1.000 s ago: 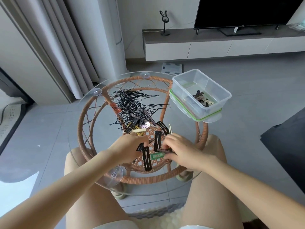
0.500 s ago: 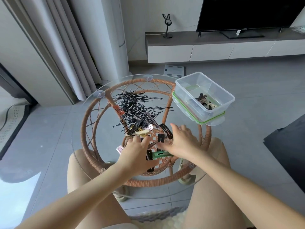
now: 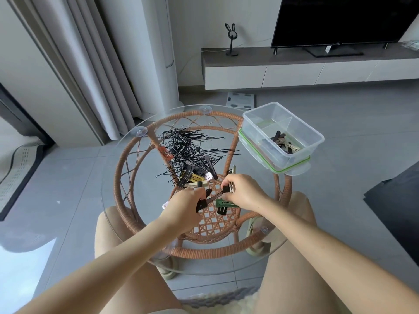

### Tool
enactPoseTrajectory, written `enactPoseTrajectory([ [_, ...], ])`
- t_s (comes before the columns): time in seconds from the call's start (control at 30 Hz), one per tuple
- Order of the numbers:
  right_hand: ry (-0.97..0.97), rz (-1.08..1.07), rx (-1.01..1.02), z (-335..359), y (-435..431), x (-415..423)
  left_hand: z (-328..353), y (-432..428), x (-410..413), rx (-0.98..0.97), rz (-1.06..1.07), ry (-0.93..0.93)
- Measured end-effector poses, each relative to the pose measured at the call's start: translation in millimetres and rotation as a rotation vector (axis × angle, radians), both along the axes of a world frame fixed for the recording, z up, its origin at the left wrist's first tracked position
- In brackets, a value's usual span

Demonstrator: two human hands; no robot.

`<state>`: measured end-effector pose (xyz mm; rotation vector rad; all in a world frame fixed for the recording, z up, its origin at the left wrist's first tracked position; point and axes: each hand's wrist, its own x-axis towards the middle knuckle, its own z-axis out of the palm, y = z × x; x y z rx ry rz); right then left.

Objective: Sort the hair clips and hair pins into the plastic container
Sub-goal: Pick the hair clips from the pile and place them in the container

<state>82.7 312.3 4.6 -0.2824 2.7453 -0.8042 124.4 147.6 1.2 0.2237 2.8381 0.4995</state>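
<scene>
A tangle of black hair pins (image 3: pixel 190 148) lies on the round glass table top (image 3: pixel 127 186). Mixed hair clips (image 3: pixel 196 176), black, yellow and pink, lie at the heap's near edge. My left hand (image 3: pixel 186 206) is closed on black snap clips (image 3: pixel 203 201). My right hand (image 3: pixel 242 193) pinches a silver clip (image 3: pixel 232 177) and touches other black clips, with a green clip (image 3: pixel 223 203) just under it. The clear plastic container (image 3: pixel 283 134), divided inside, sits on its green-rimmed lid (image 3: pixel 272 165) at the table's right edge and holds several clips.
The glass top rests on a woven rattan frame (image 3: pixel 120 177) with suction cups. An orange clip (image 3: pixel 165 152) lies left of the pins. My bare knees sit under the near edge. A TV bench (image 3: pixel 317 69), a curtain (image 3: pixel 90 64) and a floor scale (image 3: pixel 240 99) stand behind.
Both hands have closed around clips near the table's front. My right hand went from spread over the clips to pinching a silver one. The view shifted slightly.
</scene>
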Motion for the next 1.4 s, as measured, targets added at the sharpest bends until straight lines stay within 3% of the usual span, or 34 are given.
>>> enactPoseTrajectory([
  [0.43,0.239,-0.139,-0.134,43.1,50.6,-13.2,28.1,-4.1,-20.0,0.148,0.026,-0.025],
  [0.63,0.437,-0.401,-0.095,66.5,99.3,-65.3,67.7,8.5,-43.2,0.428,0.089,-0.105],
  [0.73,0.372,-0.468,-0.010,61.4,118.2,-99.4,86.9,33.7,-69.1,0.481,0.068,-0.046],
  [0.9,0.187,-0.440,-0.042,50.3,127.7,-127.4,106.5,100.5,-126.2,0.525,-0.007,0.024],
  [1.07,0.108,-0.353,0.065,46.3,137.8,-130.4,102.6,161.8,-173.5,0.426,-0.051,0.065],
  [1.27,0.113,-0.499,-0.141,49.1,157.5,-122.8,81.2,194.1,-196.2,0.215,-0.115,-0.038],
  [1.4,0.017,-0.572,-0.375,44.6,159.1,-123.4,77.1,195.6,-193.7,0.145,-0.221,-0.114],
])
